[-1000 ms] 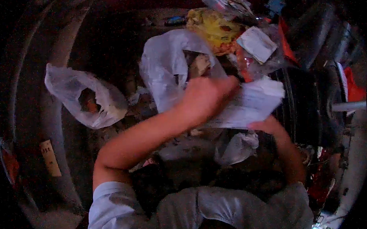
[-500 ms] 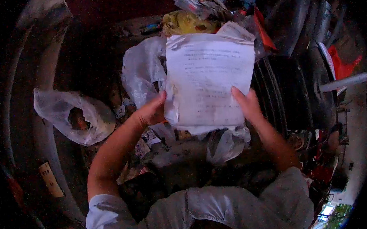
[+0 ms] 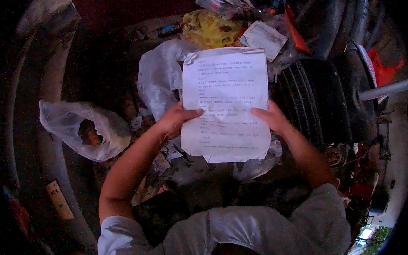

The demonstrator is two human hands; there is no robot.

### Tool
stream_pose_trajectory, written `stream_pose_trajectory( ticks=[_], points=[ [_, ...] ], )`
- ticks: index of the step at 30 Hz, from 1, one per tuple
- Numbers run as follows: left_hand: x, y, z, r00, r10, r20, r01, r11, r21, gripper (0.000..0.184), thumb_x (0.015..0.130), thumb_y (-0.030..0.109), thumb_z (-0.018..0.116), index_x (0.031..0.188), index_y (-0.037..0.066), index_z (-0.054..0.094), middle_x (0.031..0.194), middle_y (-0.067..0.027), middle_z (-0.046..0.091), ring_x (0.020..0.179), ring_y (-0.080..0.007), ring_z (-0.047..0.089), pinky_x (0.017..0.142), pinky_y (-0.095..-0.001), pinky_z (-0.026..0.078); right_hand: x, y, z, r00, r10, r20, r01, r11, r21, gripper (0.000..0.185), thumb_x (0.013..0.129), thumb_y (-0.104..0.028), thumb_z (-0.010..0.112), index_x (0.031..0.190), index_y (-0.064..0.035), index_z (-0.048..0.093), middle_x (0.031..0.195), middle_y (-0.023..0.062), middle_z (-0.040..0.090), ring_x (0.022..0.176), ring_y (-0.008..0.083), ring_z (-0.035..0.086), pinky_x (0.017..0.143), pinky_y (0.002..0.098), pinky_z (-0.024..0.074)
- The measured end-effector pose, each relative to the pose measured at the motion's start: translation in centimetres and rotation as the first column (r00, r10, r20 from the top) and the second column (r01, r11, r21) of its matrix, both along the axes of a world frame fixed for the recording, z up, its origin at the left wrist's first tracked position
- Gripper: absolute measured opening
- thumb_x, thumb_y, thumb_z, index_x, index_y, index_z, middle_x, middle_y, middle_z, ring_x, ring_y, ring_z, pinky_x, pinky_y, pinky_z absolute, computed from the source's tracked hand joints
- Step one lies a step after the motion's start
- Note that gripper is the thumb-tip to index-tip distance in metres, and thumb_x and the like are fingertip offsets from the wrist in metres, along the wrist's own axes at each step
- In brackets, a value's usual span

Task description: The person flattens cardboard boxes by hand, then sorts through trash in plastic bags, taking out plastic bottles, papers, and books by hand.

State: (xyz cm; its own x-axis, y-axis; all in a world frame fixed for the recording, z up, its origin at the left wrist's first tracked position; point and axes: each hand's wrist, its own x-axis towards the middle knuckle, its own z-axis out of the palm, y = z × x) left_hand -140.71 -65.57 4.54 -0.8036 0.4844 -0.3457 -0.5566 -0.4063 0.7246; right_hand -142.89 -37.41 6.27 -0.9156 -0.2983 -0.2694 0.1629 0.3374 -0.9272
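Note:
A stack of white printed sheets (image 3: pixel 225 94) with worn, curled edges is held up in front of me, its text facing me. My left hand (image 3: pixel 178 119) grips the left edge, thumb lying over the front of the page. On the opposite edge my right hand (image 3: pixel 274 119) does the same, its thumb pressed on the paper. The fingers of both hands are hidden behind the sheets. Behind the stack, to the left, lies a whitish plastic bag (image 3: pixel 154 77). Another clear plastic bag (image 3: pixel 255 164) shows below its lower right corner.
An opened plastic bag (image 3: pixel 111 140) stands at the left. A yellow bag (image 3: pixel 204 29), a loose paper (image 3: pixel 264 39) and a red pointed piece (image 3: pixel 295 32) lie at the back. Black tyres (image 3: pixel 303 102) are stacked at the right, near a grey pipe (image 3: pixel 386 90).
The stack has come lower and slightly left, and its print is now sharper. My left thumb has moved onto the front of the page. The loose paper behind is more exposed.

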Motion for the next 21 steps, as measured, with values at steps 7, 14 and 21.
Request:
stream_pose_trajectory(
  ticks=[7, 14, 21],
  points=[
    [0.6, -1.9, -6.0, 0.974, -0.179, -0.135, 0.168, 0.982, -0.09, 0.031, 0.072, -0.001, 0.05, 0.103, 0.001, 0.048, 0.099, -0.0102, 0.055, 0.092, -0.0209, 0.052, 0.08, -0.0337, 0.042, 0.3, 2.2, -3.0, 0.861, 0.374, 0.345, -0.306, 0.922, -0.235, 0.019, 0.067, -0.002, 0.05, 0.082, -0.0009, 0.06, 0.087, 0.0056, 0.058, 0.084, 0.0161, 0.053, 0.077, 0.027, 0.0397],
    [2.1, -3.7, -8.3, 0.629, -0.535, -0.564, 0.418, 0.845, -0.335, 0.03, 0.056, -0.012, 0.041, 0.077, 0.001, 0.058, 0.085, -0.0082, 0.058, 0.084, -0.0199, 0.052, 0.076, -0.0299, 0.039, 0.2, 2.6, -3.5, 0.537, 0.842, 0.054, -0.815, 0.501, 0.29, 0.027, 0.064, 0.0, 0.052, 0.091, -0.0001, 0.054, 0.094, 0.0114, 0.053, 0.096, 0.0239, 0.048, 0.085, 0.0311, 0.0367],
    [2.5, -0.8, -4.8, 0.331, -0.629, -0.703, 0.336, 0.775, -0.535, 0.016, 0.076, 0.005, 0.041, 0.086, 0.002, 0.053, 0.088, -0.0079, 0.055, 0.085, -0.0205, 0.051, 0.077, -0.0319, 0.039, 2.9, -6.8, -0.3, 0.549, 0.833, -0.072, -0.697, 0.503, 0.511, 0.036, 0.07, -0.027, 0.061, 0.095, -0.0031, 0.05, 0.098, 0.0142, 0.052, 0.094, 0.0257, 0.049, 0.078, 0.034, 0.0392]
  ],
)
